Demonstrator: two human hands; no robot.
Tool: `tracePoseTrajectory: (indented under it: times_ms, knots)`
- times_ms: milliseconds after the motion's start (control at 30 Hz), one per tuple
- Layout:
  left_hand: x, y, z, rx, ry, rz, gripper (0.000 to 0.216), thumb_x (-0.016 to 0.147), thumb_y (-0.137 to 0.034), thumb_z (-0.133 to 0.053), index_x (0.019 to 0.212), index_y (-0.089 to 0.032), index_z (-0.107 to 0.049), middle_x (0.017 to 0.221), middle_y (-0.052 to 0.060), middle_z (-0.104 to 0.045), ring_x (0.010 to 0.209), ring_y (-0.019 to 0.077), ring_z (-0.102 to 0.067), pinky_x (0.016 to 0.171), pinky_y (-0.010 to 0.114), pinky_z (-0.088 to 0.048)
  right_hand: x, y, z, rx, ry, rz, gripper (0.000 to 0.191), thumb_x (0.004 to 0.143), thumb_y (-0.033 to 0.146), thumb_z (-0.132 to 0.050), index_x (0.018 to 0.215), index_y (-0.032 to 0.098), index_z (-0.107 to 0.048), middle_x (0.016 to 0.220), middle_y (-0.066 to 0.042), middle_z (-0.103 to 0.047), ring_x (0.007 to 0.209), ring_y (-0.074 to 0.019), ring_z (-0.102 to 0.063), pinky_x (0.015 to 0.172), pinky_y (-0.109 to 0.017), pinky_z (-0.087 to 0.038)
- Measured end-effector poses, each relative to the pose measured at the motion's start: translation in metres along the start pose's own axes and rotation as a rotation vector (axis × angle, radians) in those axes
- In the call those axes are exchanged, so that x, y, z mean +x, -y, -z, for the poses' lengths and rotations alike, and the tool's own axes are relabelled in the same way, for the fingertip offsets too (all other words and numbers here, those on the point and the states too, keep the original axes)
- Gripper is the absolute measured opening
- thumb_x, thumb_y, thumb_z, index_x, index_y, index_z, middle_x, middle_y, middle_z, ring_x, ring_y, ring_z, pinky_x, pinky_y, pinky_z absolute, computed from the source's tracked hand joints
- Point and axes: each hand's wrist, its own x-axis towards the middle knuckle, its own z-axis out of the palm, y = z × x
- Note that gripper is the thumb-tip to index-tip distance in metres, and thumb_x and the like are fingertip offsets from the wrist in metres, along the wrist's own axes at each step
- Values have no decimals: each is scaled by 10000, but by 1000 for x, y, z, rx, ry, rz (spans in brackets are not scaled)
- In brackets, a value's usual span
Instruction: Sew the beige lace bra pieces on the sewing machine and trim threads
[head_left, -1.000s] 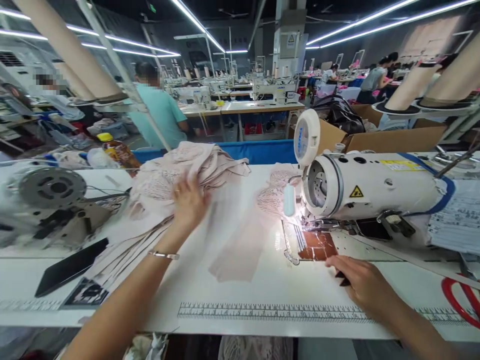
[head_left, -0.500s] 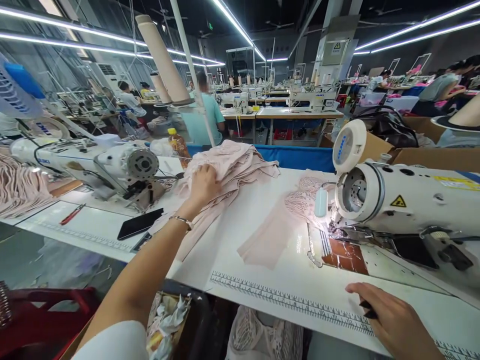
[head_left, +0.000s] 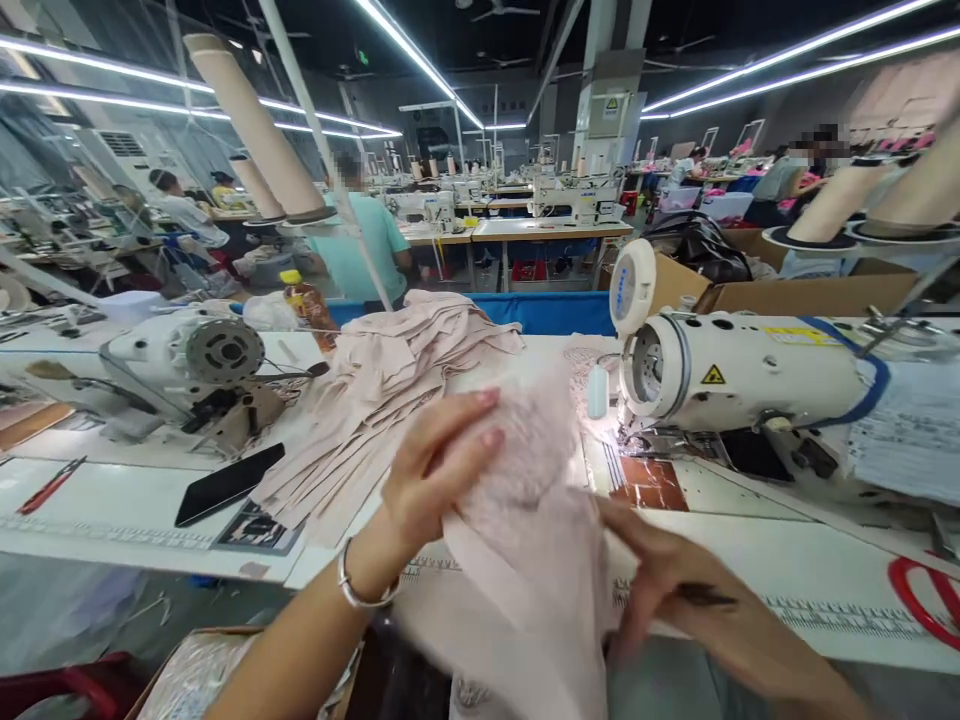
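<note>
A pale pink fabric piece with a lacy upper part (head_left: 525, 580) hangs over the table's front edge, smeared by motion. My left hand (head_left: 431, 475) pinches its upper left side between thumb and fingers. At the fabric's right edge is my right hand (head_left: 664, 570), its fingers curled and partly blurred, touching the cloth. A small dark object (head_left: 705, 595) is tucked in that hand; its kind is unclear. Behind my left hand lies a fanned stack of pale pink fabric pieces (head_left: 382, 370). More lacy fabric (head_left: 589, 365) lies beside the lit needle area of the right sewing machine (head_left: 735, 370).
Another sewing machine (head_left: 180, 355) stands at left. A black phone (head_left: 229, 485), red-handled snips (head_left: 52, 487) and a bottle with a yellow cap (head_left: 307, 305) are on the table. Red scissor handles (head_left: 926, 600) lie at right. A ruler strip (head_left: 840, 615) runs along the front edge.
My left hand has come from the stack toward the middle with a fabric piece. My right hand has moved left to its edge. The view has turned right.
</note>
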Motion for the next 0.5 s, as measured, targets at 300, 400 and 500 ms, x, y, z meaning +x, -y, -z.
tracePoseTrajectory:
  times_ms: [300, 400, 500]
  knots:
    - [-88, -17, -34, 229, 714, 560, 347, 1011, -281, -462, 834, -139, -726, 892, 175, -618, 927, 357, -568, 817, 508, -475, -23, -40, -39, -143, -117, -351, 206, 946, 96, -437, 918, 198, -613, 976, -47, -588, 861, -170, -582, 791, -286, -459]
    - [-104, -64, -34, -494, 867, 766, 544, 1018, -498, -427, 660, -176, -679, 800, 121, -619, 833, 292, -563, 787, 430, -476, -24, -53, -48, -98, -258, -332, 256, 1013, 212, -398, 830, 191, -576, 896, -42, -576, 837, -174, -570, 829, -313, -443]
    - [-107, -102, -43, -968, 799, 1233, 532, 883, -679, -612, 862, -156, -709, 897, 102, -659, 887, 288, -587, 803, 370, -499, -16, -59, -62, 6, -438, -341, 341, 1025, 416, -439, 770, 196, -492, 754, -8, -516, 711, -160, -507, 728, -293, -423]
